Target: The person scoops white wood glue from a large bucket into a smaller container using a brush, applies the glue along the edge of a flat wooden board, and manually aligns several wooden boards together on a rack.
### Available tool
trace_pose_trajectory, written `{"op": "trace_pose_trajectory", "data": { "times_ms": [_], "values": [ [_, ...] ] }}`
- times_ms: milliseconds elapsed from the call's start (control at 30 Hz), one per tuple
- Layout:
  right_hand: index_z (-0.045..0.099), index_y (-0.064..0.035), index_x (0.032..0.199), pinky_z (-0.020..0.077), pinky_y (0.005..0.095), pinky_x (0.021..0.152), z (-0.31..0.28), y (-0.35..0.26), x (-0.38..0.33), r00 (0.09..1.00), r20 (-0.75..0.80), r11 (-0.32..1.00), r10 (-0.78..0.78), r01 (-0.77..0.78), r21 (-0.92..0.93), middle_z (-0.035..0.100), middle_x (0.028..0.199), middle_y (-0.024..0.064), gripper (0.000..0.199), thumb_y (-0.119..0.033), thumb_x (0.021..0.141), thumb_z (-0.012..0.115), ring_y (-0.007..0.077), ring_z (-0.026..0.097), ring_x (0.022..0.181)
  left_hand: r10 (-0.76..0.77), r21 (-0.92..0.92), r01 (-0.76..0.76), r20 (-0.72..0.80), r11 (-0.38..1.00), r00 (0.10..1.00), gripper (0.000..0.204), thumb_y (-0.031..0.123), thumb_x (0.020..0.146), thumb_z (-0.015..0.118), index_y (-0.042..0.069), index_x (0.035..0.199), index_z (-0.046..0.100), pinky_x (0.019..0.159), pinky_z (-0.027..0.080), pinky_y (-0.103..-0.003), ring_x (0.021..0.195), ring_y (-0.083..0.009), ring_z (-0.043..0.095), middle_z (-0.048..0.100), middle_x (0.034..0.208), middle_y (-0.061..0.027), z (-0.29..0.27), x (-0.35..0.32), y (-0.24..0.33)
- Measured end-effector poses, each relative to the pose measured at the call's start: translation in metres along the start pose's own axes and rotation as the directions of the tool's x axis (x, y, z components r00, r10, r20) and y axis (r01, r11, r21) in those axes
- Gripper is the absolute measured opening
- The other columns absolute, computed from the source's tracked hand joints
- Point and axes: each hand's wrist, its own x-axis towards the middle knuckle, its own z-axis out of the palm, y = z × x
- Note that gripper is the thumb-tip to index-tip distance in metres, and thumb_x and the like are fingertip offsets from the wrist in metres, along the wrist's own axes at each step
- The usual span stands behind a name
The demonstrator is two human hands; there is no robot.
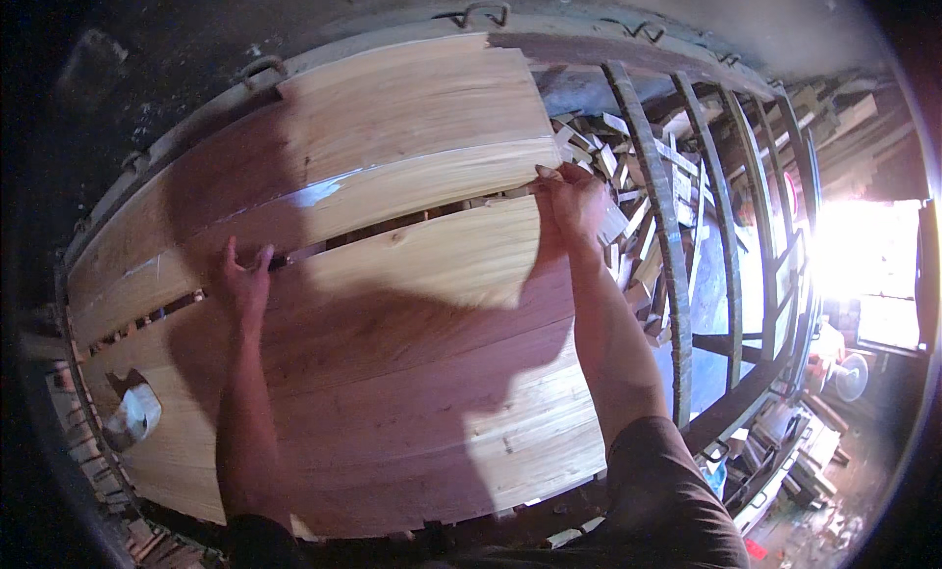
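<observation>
Wide pale wooden boards lie side by side before me, with a long dark gap between the far panel (pixel 412 93) and the near panel (pixel 392 275). My left hand (pixel 243 280) reaches across the near panel to the gap. Its thumb and a finger are spread at the far panel's edge; its other fingers are hidden. At the right end of the far panel's front strip (pixel 471 167), my right hand (pixel 574 201) is closed on the board's corner, thumb on top. A shiny whitish streak (pixel 322 191) runs along a seam in the far panel.
Dark metal bars (pixel 655 206) extend right from the boards as a frame. Beneath and beyond lie loose wood offcuts (pixel 638 265). A crumpled whitish piece (pixel 137 412) rests at the near panel's left end. Bright light enters through an opening (pixel 873 275) at the right.
</observation>
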Motion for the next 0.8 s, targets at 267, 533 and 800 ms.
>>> {"op": "trace_pose_trajectory", "data": {
  "times_ms": [267, 533, 800],
  "values": [
    [0.077, 0.0043, 0.104, 0.0563, 0.0328, 0.08, -0.015, -0.034, -0.007, 0.992, -0.023, 0.985, 0.122, -0.124, -0.116, 0.078, 0.091, 0.0163, 0.05, -0.035, 0.076, 0.088, 0.0218, 0.075, 0.082, -0.088, 0.256, 0.073, 0.045, 0.964, 0.995, 0.086, 0.055, 0.081, 0.08, -0.004, 0.139, 0.057, 0.11, 0.045, -0.046, 0.131, -0.0392, 0.056, 0.059, 0.138, -0.0289, -0.016, 0.021, -0.004],
    [0.079, -0.0044, 0.094, 0.0565, 0.0446, 0.077, -0.017, -0.042, -0.013, 0.983, -0.082, 0.986, 0.162, -0.165, -0.036, 0.076, 0.089, 0.0187, 0.042, -0.039, 0.073, 0.089, 0.0366, 0.074, 0.084, -0.463, -0.709, 0.509, 0.283, 0.489, 0.84, 0.065, 0.038, 0.092, 0.07, 0.003, 0.143, 0.052, 0.098, 0.048, -0.061, 0.119, -0.0368, 0.062, 0.059, 0.141, -0.0151, -0.011, 0.072, -0.062],
    [0.079, -0.0057, 0.086, 0.0564, 0.0466, 0.075, -0.017, -0.04, -0.016, 0.989, -0.115, 0.992, 0.089, -0.099, -0.079, 0.072, 0.08, 0.0213, 0.036, -0.038, 0.073, 0.086, 0.0401, 0.072, 0.078, -0.523, -0.599, 0.782, 0.728, -0.17, 0.444, 0.048, 0.037, 0.103, 0.043, 0.012, 0.143, 0.054, 0.109, 0.029, -0.076, 0.132, -0.0384, 0.053, 0.058, 0.144, -0.0135, -0.014, 0.078, 0.012]
  ]
}}
